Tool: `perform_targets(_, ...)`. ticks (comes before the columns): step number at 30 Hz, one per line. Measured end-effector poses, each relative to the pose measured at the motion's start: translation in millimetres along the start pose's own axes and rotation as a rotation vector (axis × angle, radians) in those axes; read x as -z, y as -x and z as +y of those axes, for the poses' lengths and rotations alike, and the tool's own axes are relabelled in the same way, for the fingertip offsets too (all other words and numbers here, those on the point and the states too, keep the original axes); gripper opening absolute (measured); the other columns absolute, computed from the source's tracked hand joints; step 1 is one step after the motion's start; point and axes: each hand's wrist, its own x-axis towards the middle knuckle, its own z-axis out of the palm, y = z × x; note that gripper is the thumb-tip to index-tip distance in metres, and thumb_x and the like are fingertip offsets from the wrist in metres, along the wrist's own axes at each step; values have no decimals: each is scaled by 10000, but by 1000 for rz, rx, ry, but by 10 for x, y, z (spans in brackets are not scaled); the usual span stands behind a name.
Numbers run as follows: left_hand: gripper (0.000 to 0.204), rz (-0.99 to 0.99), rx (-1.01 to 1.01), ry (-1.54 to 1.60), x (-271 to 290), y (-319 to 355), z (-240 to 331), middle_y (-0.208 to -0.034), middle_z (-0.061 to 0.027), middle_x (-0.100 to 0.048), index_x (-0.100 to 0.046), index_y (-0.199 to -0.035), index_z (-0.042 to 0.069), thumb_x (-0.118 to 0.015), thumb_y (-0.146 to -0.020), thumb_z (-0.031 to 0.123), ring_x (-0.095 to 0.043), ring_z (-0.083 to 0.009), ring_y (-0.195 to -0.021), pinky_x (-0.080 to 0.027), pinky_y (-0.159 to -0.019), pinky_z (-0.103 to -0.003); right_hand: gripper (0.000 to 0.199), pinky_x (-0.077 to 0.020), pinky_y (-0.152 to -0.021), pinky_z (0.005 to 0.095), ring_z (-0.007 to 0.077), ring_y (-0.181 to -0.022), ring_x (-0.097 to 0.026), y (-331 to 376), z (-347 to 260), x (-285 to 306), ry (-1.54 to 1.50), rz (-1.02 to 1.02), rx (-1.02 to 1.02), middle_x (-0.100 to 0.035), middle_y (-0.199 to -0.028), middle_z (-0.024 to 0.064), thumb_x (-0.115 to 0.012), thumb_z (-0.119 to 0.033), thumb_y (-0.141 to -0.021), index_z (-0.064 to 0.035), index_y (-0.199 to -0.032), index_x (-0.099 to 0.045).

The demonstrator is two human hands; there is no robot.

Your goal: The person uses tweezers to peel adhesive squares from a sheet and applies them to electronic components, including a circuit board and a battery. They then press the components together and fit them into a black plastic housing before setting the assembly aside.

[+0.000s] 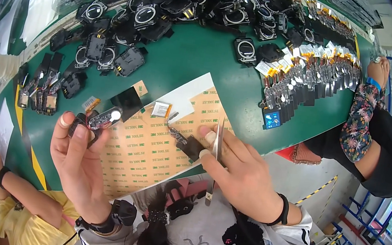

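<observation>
The left hand (79, 153) is closed around a small black device (93, 123) with wires, held up just above the tan sheet (152, 146) on the green table (189, 66). The right hand (239, 171) grips tweezers (216, 155) between its fingers, and its fingertips press a small black part (191, 147) against the sheet. A small battery (161, 109) lies on the sheet nearby. Black casings (146, 15) crowd the table's far side.

A backing sheet (152, 151) lies on the table (189, 66) between the left hand (78, 156) and right hand (241, 174); a small battery (161, 109) sits on it just beyond them, heaped casings (172, 4) farther behind, cable parts (312, 78) beyond the right hand
</observation>
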Motion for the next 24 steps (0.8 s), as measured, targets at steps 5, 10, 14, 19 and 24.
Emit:
perform_targets(5,227,-19,-44,10,-91,-49,11,-884,-98,-604,-506,-1060,-17,-508,-833,-34,-613,-144,-795,-552,-747,-315,230,-480,-666,337,263,-966,-547,-34,-37,84,-41,-19,-44,-561,-1079,112,-573,-46,-675,-60,-900,-529)
perform_targets(10,218,-45,-15,16,-146,-75,-52,-886,-114,-602,-506,-1051,-25,-505,-833,-38,-614,-164,-807,-551,-754,-322,264,-462,-615,358,299,-821,-558,-491,-6,58,-403,86,-113,-575,-896,127,-620,20,-684,-32,-909,-492)
perform_targets(14,204,-47,-2,36,-107,-84,-78,-913,-124,-593,-502,-1037,-25,-505,-833,-36,-613,-175,-815,-547,-764,-330,269,-429,-568,359,311,-682,-549,-948,47,-197,-740,267,-6,-545,-792,118,-621,49,-693,-15,-867,-426)
perform_targets(19,201,-47,-1,65,-77,-91,-86,-933,-122,-585,-497,-1035,-23,-506,-835,-32,-609,-176,-826,-541,-778,-334,266,-406,-552,354,262,-662,-540,-1075,75,-208,-859,16,-80,-523,-766,110,-587,67,-700,-15,-868,-398)
perform_targets(24,203,4,-20,33,-22,-146,-102,-923,-120,-591,-495,-1039,-22,-503,-836,-31,-612,-179,-831,-541,-778,-341,233,-400,-569,345,241,-717,-512,-1061,85,-251,-756,74,16,-500,-759,93,-553,51,-723,-19,-879,-394)
